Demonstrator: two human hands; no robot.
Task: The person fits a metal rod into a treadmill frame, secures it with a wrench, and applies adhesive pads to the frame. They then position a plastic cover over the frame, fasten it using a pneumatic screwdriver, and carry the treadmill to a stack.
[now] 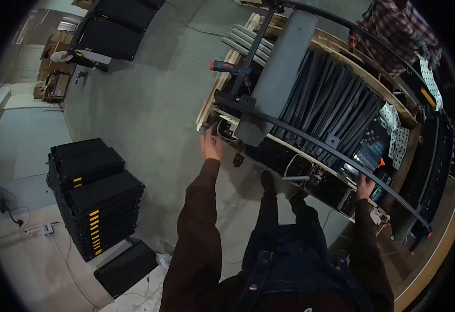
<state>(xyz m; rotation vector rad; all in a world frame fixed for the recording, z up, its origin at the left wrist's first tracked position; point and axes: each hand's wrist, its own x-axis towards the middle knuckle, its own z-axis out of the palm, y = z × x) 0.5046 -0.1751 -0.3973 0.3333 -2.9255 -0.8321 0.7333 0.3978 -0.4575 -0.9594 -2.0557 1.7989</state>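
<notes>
My left hand (210, 145) is at the near left corner of a wooden-sided cart (202, 118), its fingers bent around the edge. On the right, my right hand (364, 188) grips the cart's near edge, just below a black metal rail (310, 138); its fingertips are partly hidden. Long black strips (326, 99) lie bundled inside the cart. A thick grey foam-like roll (284, 67) lies beside them. Black bins (331, 188) hang along the near side, close to my right hand. A power drill (226, 66) rests at the left end, near several metallic tubes (245, 41).
Another person in a plaid shirt (388, 31) stands across the cart, a perforated white strip (431, 83) in their gloved hand. Stacked black panels (102, 203) stand to my left on the floor. More black panels (115, 31) are farther back. A fan (6, 204) stands far left.
</notes>
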